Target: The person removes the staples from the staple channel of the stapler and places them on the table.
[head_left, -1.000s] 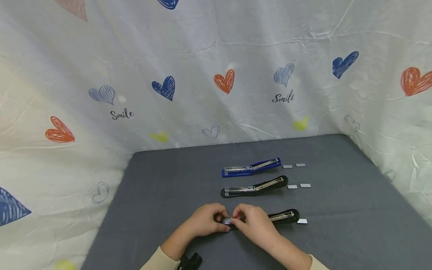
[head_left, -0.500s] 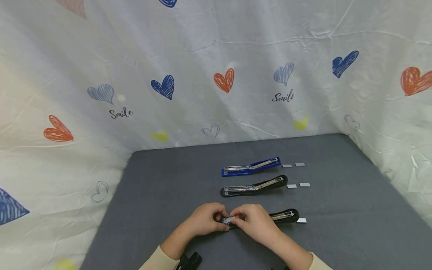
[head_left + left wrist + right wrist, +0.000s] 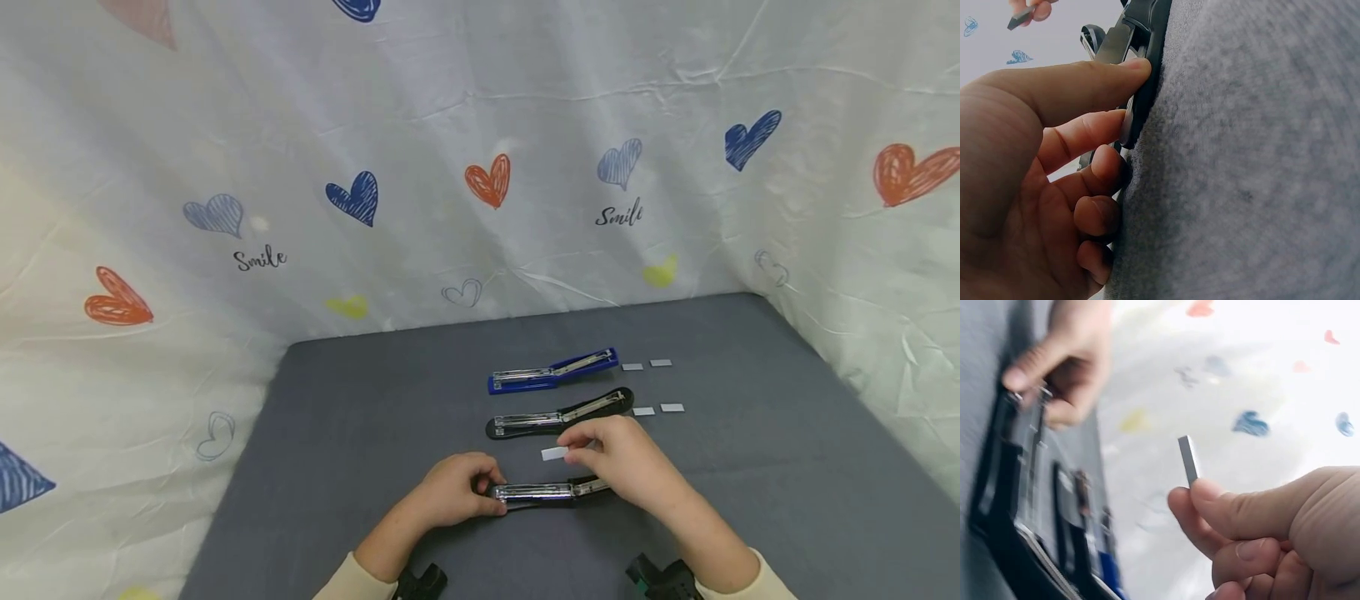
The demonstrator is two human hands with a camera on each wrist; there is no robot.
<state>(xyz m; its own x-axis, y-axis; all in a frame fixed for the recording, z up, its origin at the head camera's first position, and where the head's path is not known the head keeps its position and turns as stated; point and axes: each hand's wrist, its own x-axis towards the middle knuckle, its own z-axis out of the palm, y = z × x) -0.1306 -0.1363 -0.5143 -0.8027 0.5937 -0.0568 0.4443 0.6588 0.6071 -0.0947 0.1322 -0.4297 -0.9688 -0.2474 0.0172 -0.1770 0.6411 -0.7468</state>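
Observation:
At the front of the head view lies a black stapler [image 3: 536, 492], opened out so its metal staple channel faces up. My left hand [image 3: 459, 490] pinches the stapler's left end between thumb and forefinger, the other fingers curled beside it in the left wrist view. Above the stapler's hinge, my right hand [image 3: 618, 458] holds a short strip of staples [image 3: 1188, 460] by one end, between thumb and forefinger. The strip is raised off the stapler and sticks out to the left. My right hand and forearm cover the stapler's right end.
Behind lie a second black stapler [image 3: 558, 417] and a blue stapler [image 3: 551, 372], both opened out. Two staple strips [image 3: 672, 408] sit right of the black one, and two more strips [image 3: 661, 362] by the blue one. A white curtain [image 3: 420, 250] with hearts surrounds the grey table [image 3: 375, 400].
My right hand has lifted away from the front stapler's channel, moving right and up with the staple strip. My left hand keeps its pinch on the stapler's left end.

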